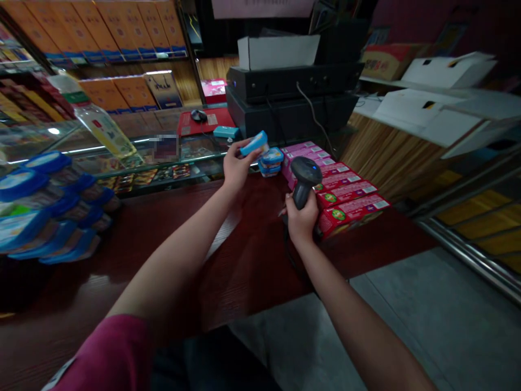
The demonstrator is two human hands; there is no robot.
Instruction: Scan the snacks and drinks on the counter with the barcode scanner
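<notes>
My left hand (237,167) is closed on a small blue-lidded tub (255,143), held tilted just above the counter. Right beside it, a short stack of similar blue tubs (271,162) stands on the dark red wooden counter (252,217). In my right hand (302,216) is a black barcode scanner (306,172), gripped by its handle with the head up and a small blue light on top. Just right of the scanner lie red boxes (350,209) in a row, with pink boxes (307,149) behind them.
Many blue-lidded tubs (52,201) are piled at the counter's left. A glass display case (195,155) runs along the back, bearing a tall bottle (101,127), a mouse (198,115) and a teal box (226,132). Black machines (288,108) stand behind; a metal rail (472,266) is at right.
</notes>
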